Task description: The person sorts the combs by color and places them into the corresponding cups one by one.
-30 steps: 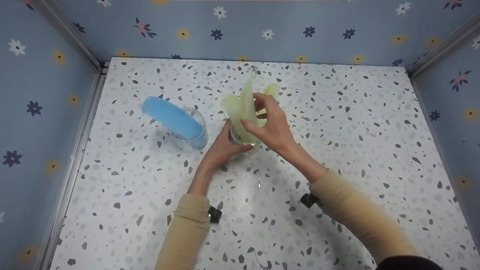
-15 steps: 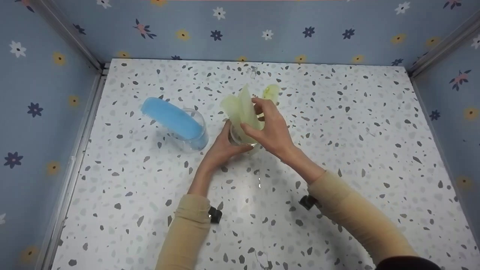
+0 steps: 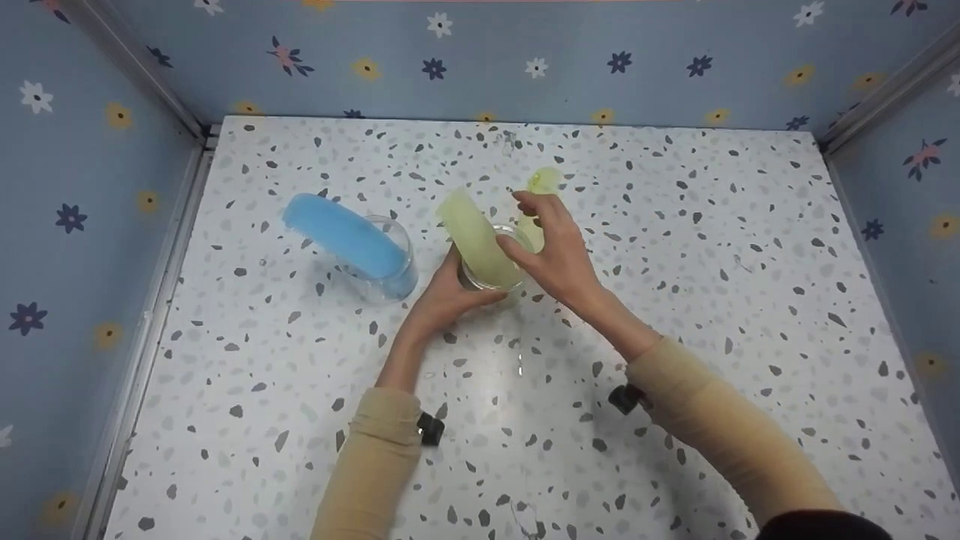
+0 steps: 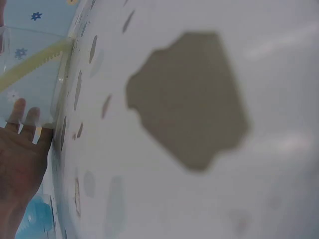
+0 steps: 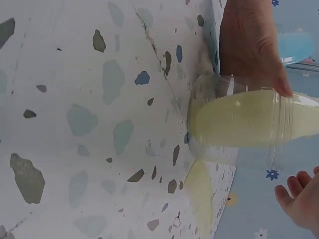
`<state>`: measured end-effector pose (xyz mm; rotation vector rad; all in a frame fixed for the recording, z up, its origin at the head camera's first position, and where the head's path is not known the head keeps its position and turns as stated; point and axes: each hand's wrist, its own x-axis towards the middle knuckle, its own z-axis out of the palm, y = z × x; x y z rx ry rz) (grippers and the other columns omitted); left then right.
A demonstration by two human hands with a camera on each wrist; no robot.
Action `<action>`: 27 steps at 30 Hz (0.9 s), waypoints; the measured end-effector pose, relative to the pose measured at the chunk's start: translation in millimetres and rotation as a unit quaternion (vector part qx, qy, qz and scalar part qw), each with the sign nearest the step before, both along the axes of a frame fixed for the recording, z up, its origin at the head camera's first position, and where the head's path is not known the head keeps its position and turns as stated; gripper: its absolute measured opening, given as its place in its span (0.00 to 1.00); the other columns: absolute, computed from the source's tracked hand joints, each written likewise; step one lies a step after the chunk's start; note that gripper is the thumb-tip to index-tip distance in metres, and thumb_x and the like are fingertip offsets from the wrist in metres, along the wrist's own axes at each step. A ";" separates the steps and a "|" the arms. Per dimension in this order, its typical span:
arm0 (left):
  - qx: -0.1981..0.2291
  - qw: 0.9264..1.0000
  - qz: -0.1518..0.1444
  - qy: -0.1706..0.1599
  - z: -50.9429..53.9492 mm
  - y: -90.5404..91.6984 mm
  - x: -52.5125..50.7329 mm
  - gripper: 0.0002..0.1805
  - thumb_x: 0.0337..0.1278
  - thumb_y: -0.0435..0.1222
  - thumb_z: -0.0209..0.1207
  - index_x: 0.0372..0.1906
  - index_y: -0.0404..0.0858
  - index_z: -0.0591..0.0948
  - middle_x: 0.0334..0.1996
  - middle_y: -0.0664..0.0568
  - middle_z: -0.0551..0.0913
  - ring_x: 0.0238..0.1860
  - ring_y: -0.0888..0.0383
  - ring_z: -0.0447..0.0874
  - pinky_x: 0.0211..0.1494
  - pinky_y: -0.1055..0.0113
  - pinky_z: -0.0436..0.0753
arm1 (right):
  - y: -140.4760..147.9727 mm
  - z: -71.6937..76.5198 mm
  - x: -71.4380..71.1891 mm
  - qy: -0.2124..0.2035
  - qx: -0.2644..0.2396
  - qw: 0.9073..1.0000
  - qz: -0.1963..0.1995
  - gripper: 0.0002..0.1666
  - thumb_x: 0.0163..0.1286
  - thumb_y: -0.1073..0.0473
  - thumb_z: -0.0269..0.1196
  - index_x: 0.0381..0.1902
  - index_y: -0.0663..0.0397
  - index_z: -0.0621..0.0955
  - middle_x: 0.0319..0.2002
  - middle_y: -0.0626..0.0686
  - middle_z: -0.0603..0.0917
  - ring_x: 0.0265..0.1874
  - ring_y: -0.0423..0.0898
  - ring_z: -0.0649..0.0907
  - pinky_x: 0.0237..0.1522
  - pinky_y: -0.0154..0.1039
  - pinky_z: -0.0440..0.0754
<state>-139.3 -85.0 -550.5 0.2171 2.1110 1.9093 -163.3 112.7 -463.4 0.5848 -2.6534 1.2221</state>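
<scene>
A clear plastic cup (image 5: 249,157) stands on the table, and my left hand (image 3: 444,294) grips it low on its left side. A pale yellow comb (image 3: 476,238) leans in the cup, its upper end sticking out to the left. Its teeth show in the left wrist view, where the comb (image 4: 37,62) slants inside the cup. My right hand (image 3: 559,251) hovers at the cup's right rim with fingers apart, holding nothing. Behind it, another yellow piece (image 3: 545,180) lies on the table, partly hidden by the hand.
To the left stands a second clear cup (image 3: 390,225) with a blue comb (image 3: 341,232) leaning in it. The speckled white table (image 3: 720,300) is bounded by blue flowered panels (image 3: 480,60) at the back and sides.
An upright yellow comb by my right fingers sank and tipped left, overlapping the leaning one so only one shape shows. My right hand let go and drew right. My left hand stayed.
</scene>
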 end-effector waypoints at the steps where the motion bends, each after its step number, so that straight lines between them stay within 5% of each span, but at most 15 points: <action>1: 0.001 1.000 0.000 0.001 0.0 0.0 -0.2 0.63 0.46 0.46 0.79 0.83 0.55 0.49 0.80 0.57 0.60 0.82 0.56 0.54 0.88 0.53 0.48 | 2.2 0.2 -1.8 -0.001 0.002 1.000 0.000 0.34 0.71 0.48 0.68 0.70 0.53 0.74 0.62 0.54 0.79 0.61 0.50 0.79 0.64 0.45 0.81; 18: 0.003 1.000 0.011 -0.016 0.8 0.7 -0.9 0.67 0.42 0.48 0.80 0.84 0.54 0.48 0.82 0.55 0.57 0.83 0.55 0.52 0.88 0.53 0.49 | 39.2 3.2 -32.6 -0.045 0.098 0.994 -0.005 0.29 0.75 0.52 0.62 0.71 0.51 0.74 0.67 0.57 0.76 0.68 0.55 0.76 0.72 0.54 0.75; 27: -0.003 1.000 0.011 -0.015 1.1 0.5 1.3 0.67 0.43 0.47 0.80 0.84 0.54 0.48 0.82 0.54 0.57 0.83 0.55 0.54 0.88 0.54 0.49 | 48.2 -3.1 -41.8 -0.045 0.188 0.980 0.035 0.31 0.71 0.63 0.63 0.71 0.48 0.74 0.71 0.57 0.73 0.72 0.57 0.71 0.73 0.55 0.75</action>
